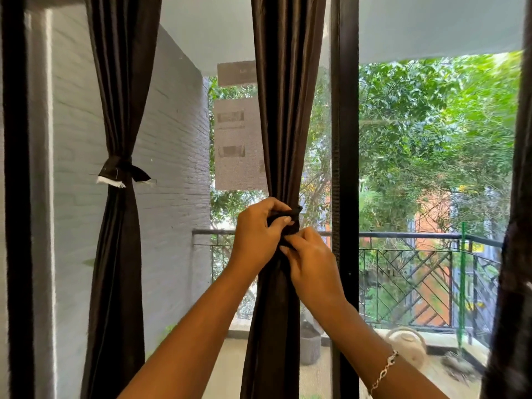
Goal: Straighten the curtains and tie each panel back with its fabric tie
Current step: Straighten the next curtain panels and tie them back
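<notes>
The dark door frame (344, 139) runs floor to ceiling. Beyond the glass are a pale brick wall (172, 139) on the left and a balcony railing (403, 236) farther off.

Three dark panels hang in front of the glass. The left panel (115, 96) is done: it is gathered to a narrow waist and hangs in even folds above and below. The middle panel (288, 96) is gathered in the same way at about mid-height, and this is the one being worked on. The right panel (515, 254) shows only as a blurred strip at the right edge. I cannot tell whether it is tied.

The left tie (121, 171) is knotted round its panel, with two frayed pale ends sticking out. The middle tie (295, 211) is wrapped round the waist of the middle panel. One short dark end pokes out to the right above the knuckles, and the rest is hidden.

Both hands meet at that waist, touching each other. The left hand (256, 237) is the upper one, its fingers (280, 221) curled tightly over the tie and the bunched cloth. The right hand (313, 266) is just below, its fingertips (288, 249) pinching the dark fabric.

By my reckoning one panel is finished and the second knot is being formed or tightened, not yet let go. At least the right panel is probably left to check.
</notes>
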